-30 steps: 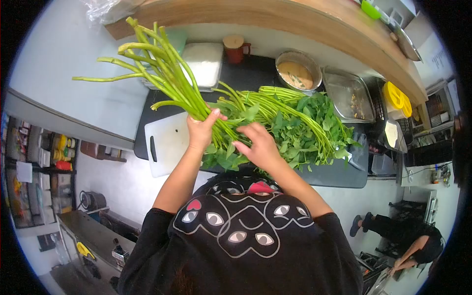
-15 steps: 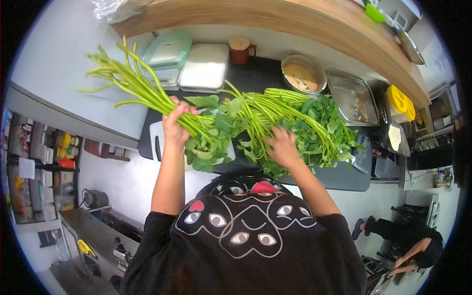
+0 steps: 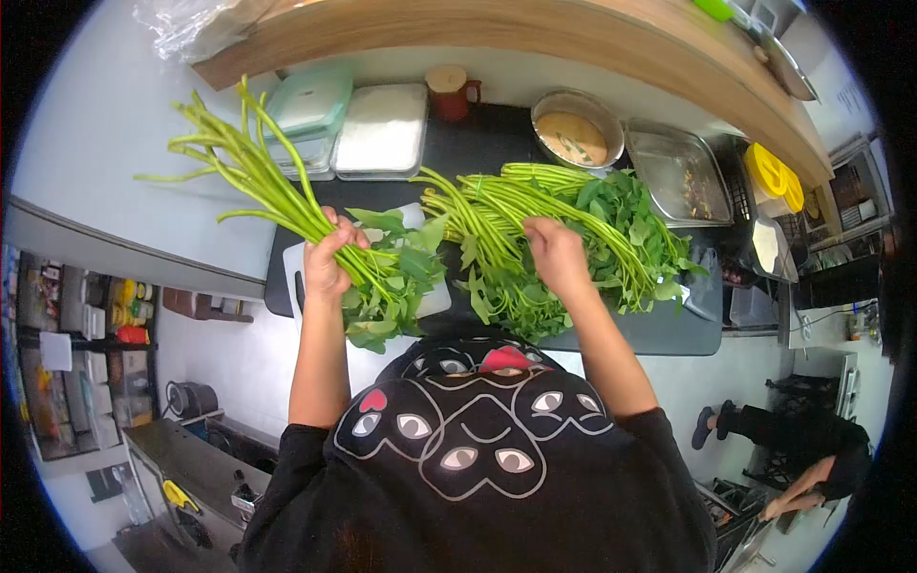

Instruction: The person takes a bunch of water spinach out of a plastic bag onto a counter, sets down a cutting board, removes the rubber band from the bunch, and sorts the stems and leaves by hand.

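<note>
My left hand (image 3: 328, 260) is wrapped around a bunch of long-stemmed leafy greens (image 3: 272, 196), lifted above a white cutting board (image 3: 435, 298). Its bare stems point up and to the left, and its leaves hang down by my wrist. A larger pile of the same greens (image 3: 583, 205) lies on the dark counter to the right. Over the middle of that pile my right hand (image 3: 556, 256) is closed with the fingers curled in. Whether a stem is in those fingers is hidden.
Along the back stand lidded plastic containers (image 3: 382, 129), a red mug (image 3: 449, 95) and a metal bowl of tan liquid (image 3: 573, 134). A steel tray (image 3: 673, 172) and yellow-lidded tubs (image 3: 767, 172) are at the right. A wooden shelf (image 3: 458, 33) runs overhead. Another person (image 3: 812, 449) works at lower right.
The left bunch has come away from the pile, shifting slightly left and down. My right hand has risen off the leaves, and its spread fingers have curled closed.
</note>
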### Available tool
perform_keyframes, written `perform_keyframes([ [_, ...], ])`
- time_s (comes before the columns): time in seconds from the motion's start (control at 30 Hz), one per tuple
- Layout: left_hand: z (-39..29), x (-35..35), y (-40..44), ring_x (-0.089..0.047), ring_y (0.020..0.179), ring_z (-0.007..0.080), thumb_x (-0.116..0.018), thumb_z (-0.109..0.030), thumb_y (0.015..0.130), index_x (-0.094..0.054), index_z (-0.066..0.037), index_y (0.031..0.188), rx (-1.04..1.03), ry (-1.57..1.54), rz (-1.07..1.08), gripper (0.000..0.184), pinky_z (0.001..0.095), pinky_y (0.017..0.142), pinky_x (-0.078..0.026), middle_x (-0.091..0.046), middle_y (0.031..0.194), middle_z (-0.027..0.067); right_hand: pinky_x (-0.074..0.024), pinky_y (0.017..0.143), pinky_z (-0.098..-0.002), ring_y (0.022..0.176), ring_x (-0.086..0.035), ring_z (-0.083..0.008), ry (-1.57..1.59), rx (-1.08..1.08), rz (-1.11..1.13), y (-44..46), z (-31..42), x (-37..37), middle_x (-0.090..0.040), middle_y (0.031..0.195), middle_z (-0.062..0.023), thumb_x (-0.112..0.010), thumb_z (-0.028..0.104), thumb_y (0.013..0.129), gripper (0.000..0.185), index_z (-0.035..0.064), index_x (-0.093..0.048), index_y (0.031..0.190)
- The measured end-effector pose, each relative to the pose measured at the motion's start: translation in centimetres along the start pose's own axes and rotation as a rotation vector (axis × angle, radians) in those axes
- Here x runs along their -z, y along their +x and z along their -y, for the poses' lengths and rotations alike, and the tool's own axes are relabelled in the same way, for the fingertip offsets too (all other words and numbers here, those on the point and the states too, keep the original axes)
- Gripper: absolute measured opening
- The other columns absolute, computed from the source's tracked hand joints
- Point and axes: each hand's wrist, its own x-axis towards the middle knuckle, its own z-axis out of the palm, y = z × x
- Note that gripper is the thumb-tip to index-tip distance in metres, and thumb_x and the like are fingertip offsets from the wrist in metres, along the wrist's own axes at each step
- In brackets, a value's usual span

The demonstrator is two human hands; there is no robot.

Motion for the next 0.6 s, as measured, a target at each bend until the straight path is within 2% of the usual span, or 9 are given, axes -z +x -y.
perform_keyframes([
  [0.1,-0.4,-0.7,-0.1,-0.054,0.061,0.0217,-0.062,-0.004,0.072,-0.045,-0.009,0.091,0.001,0.066,0.022,0.026,0.0336,0.06,-0.045,-0.049,0.068,0.005,-0.0488,0.071,-0.0399,0.078,-0.06,-0.0353,-0.029,-0.288,0.379,-0.5,-1.7,-3.3,-0.062,0.088,-0.0201,-0.06,0.019,0.075,0.02,0.0032,-0.062,0.086],
  [0.13,-0.5,-1.0,-0.1,-0.055,0.06,0.0224,-0.062,-0.002,0.071,-0.046,-0.007,0.09,0.0,0.069,0.024,0.025,0.0331,0.059,-0.046,-0.05,0.067,0.0058,-0.0486,0.071,-0.0419,0.08,-0.06,-0.0349,-0.137,-0.343,0.427,-1.1,-1.6,-4.0,-0.062,0.086,-0.02,-0.063,0.027,0.074,0.025,0.0033,-0.061,0.082],
  [0.23,-0.8,-1.3,-0.4,-0.056,0.059,0.0225,-0.062,-0.001,0.07,-0.046,-0.006,0.09,-0.001,0.105,-0.007,0.025,0.0329,0.057,-0.046,-0.05,0.067,0.0054,-0.0491,0.068,-0.0396,0.075,-0.062,-0.0333,-0.359,-0.266,0.367,-3.5,-4.8,-6.6,-0.063,0.079,-0.0181,-0.066,0.027,0.072,0.025,0.0024,-0.061,0.077],
  [0.27,-0.9,-1.2,-0.4,-0.055,0.059,0.0219,-0.062,-0.002,0.07,-0.046,-0.006,0.091,0.001,0.148,-0.008,0.026,0.0326,0.058,-0.046,-0.05,0.067,0.0053,-0.049,0.07,-0.0404,0.079,-0.061,-0.0336,-0.345,-0.364,0.442,-2.7,-4.4,-5.7,-0.063,0.082,-0.0181,-0.067,0.028,0.072,0.026,0.0032,-0.064,0.078],
  [0.37,-1.2,-0.8,-0.8,-0.056,0.059,0.0212,-0.061,-0.003,0.07,-0.048,-0.005,0.091,0.021,0.264,-0.033,0.025,0.0323,0.057,-0.047,-0.051,0.068,0.0054,-0.0486,0.069,-0.0425,0.076,-0.06,-0.0355,-0.168,-0.174,0.121,-2.0,-4.7,-3.6,-0.062,0.085,-0.0203,-0.066,0.027,0.072,0.025,0.004,-0.065,0.082],
  [0.4,-1.2,-0.9,-0.8,-0.057,0.059,0.0215,-0.061,0.0,0.07,-0.049,-0.004,0.09,0.034,0.29,-0.05,0.023,0.0325,0.056,-0.047,-0.053,0.068,0.0056,-0.0486,0.068,-0.0398,0.074,-0.06,-0.034,-0.094,-0.107,0.03,-1.2,-3.7,-2.4,-0.061,0.082,-0.0183,-0.067,0.018,0.072,0.019,0.0025,-0.065,0.083],
  [0.5,-0.4,-1.5,-0.6,-0.06,0.059,0.0216,-0.061,0.002,0.07,-0.052,-0.002,0.088,0.067,0.315,-0.043,0.021,0.0325,0.056,-0.049,-0.055,0.07,0.0065,-0.0483,0.067,-0.0349,0.072,-0.058,-0.0325,-0.018,-0.056,-0.164,-0.3,-1.7,0.1,-0.06,0.079,-0.0172,-0.069,0.01,0.07,0.016,0.0011,-0.065,0.083],
  [0.53,0.0,-1.9,-0.3,-0.06,0.06,0.0215,-0.062,0.002,0.07,-0.052,-0.002,0.088,0.073,0.314,-0.032,0.021,0.0324,0.056,-0.049,-0.056,0.07,0.0068,-0.0474,0.067,-0.03,0.073,-0.059,-0.0245,0.031,-0.043,-0.199,0.0,-0.7,0.9,-0.061,0.079,-0.0133,-0.068,0.006,0.072,0.016,-0.0004,-0.064,0.086],
  [0.6,0.8,-3.1,0.1,-0.061,0.061,0.0223,-0.065,-0.003,0.07,-0.052,-0.003,0.09,0.091,0.318,-0.016,0.024,0.033,0.058,-0.049,-0.057,0.07,0.0074,-0.047,0.068,-0.0291,0.074,-0.059,-0.0185,0.326,-0.179,-0.131,0.1,-1.5,0.3,-0.063,0.082,-0.0104,-0.066,0.007,0.075,0.017,-0.0013,-0.064,0.09],
])
